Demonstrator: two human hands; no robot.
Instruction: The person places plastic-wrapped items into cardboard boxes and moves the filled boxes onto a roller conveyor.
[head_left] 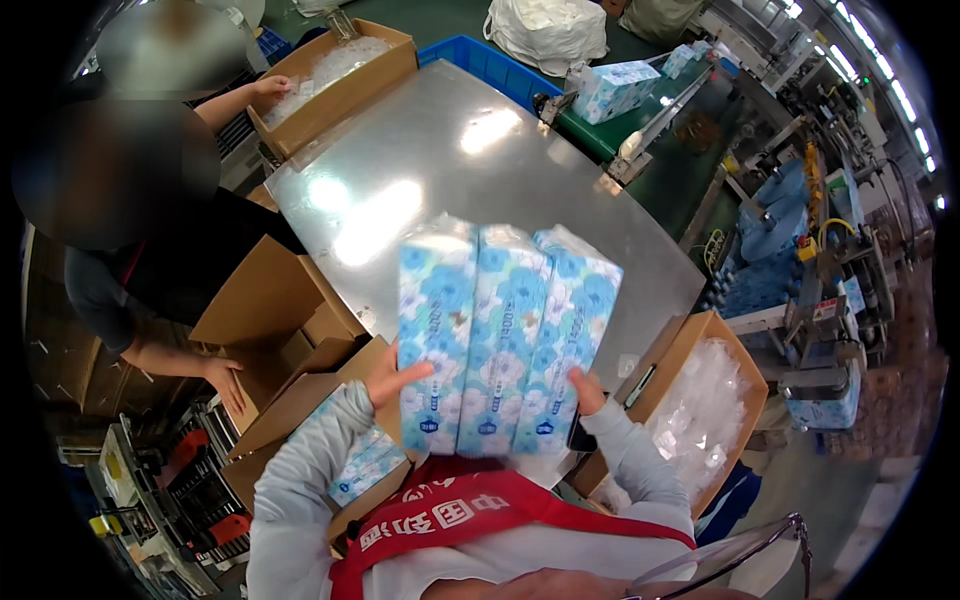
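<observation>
Three blue floral soft packs of tissues (505,340) stand side by side between my hands, over the near edge of the metal table. My left hand (393,380) presses on the left pack's outer side, its thumb across the front. At the right pack's outer side, my right hand (588,391) grips with the thumb showing; its other fingers are hidden behind. The packs' tops fan slightly apart, with clear wrap at the upper ends. Below my left forearm, more floral packs (368,465) lie in an open cardboard box (372,500).
The shiny metal table (400,150) spreads ahead. To the right stands a carton of clear plastic bags (700,400); another carton (395,55) is at the far left. A person (160,270) at left touches an open box (265,300). A green conveyor (640,135) carries floral packs.
</observation>
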